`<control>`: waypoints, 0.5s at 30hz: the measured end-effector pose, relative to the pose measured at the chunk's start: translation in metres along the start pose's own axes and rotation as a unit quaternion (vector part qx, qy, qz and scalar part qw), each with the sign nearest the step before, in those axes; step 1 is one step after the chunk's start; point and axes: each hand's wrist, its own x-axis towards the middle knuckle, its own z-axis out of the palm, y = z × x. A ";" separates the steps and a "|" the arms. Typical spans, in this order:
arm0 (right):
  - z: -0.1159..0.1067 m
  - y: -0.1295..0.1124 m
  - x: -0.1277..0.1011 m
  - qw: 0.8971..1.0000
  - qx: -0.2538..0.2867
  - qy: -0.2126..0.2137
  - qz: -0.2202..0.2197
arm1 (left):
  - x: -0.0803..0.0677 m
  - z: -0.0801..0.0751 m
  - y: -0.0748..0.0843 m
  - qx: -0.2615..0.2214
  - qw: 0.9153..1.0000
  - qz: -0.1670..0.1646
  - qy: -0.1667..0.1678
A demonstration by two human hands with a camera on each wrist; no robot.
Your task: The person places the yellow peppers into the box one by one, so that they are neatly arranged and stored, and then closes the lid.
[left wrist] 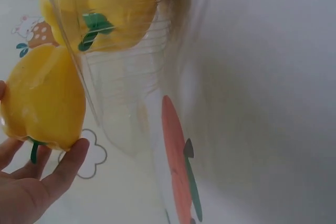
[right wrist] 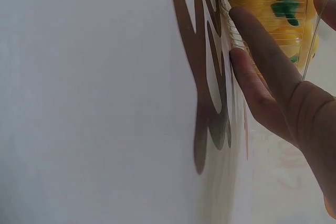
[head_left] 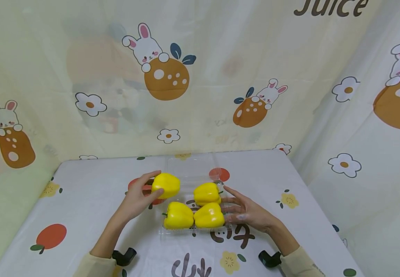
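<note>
A clear plastic box (head_left: 166, 232) lies on the table with its lid (head_left: 189, 166) folded back. Inside it are three yellow bell peppers: one at the front left (head_left: 179, 215), one at the front right (head_left: 209, 215) and one behind on the right (head_left: 207, 193). My left hand (head_left: 141, 198) holds another yellow bell pepper (head_left: 166, 185) between thumb and fingers, over the box's back left corner. In the left wrist view this pepper (left wrist: 44, 98) is outside the box wall, stem toward the palm. My right hand (head_left: 250, 211) rests extended fingers (right wrist: 268, 51) against the box's right side.
A white tablecloth (head_left: 92, 200) printed with fruit, flowers and dark lettering covers the table. Behind it hangs a curtain (head_left: 206, 115) with rabbit prints. Black wrist mounts (head_left: 125, 257) sit by both cuffs.
</note>
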 end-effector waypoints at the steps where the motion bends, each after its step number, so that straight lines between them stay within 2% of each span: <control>1: 0.000 0.000 0.000 1.000 0.000 0.001 0.001 | 0.000 0.001 0.000 -0.001 1.000 0.000 -0.001; 8: 0.001 -0.001 0.000 1.000 0.000 0.003 0.004 | 0.005 0.013 -0.002 -0.010 1.000 -0.001 -0.016; 15: 0.000 0.000 0.000 1.000 -0.004 0.003 0.005 | 0.010 0.023 0.001 0.014 1.000 0.012 -0.015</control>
